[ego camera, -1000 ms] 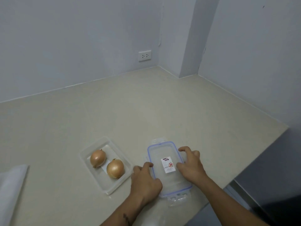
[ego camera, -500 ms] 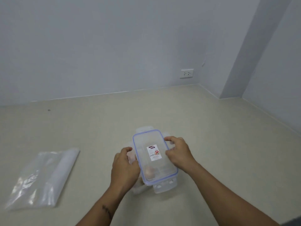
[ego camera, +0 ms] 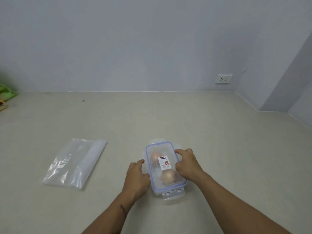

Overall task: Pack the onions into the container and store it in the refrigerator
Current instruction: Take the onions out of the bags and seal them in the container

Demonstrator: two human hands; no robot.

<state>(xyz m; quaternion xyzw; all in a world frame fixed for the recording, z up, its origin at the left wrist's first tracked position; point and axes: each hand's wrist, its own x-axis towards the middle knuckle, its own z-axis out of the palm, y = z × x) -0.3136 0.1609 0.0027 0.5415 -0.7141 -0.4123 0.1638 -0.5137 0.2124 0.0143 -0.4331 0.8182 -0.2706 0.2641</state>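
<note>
A clear rectangular container [ego camera: 172,194] stands on the beige counter, and a blue-rimmed clear lid [ego camera: 157,147] with a white sticker lies on top of it. Two brown onions show through the lid: one [ego camera: 154,158] at the far end, one [ego camera: 168,178] at the near end. My left hand [ego camera: 136,178] presses against the container's left side. My right hand [ego camera: 187,163] rests over the lid's right edge. The near latch flap sticks out flat.
A crumpled clear plastic bag [ego camera: 75,163] lies flat to the left of the container. Something green and yellow [ego camera: 5,95] sits at the far left edge by the wall. A wall socket [ego camera: 223,79] is at the back right.
The lid lay on the counter beside the open container with the onions. It has been moved left and set on top of the container, and the view has turned left.
</note>
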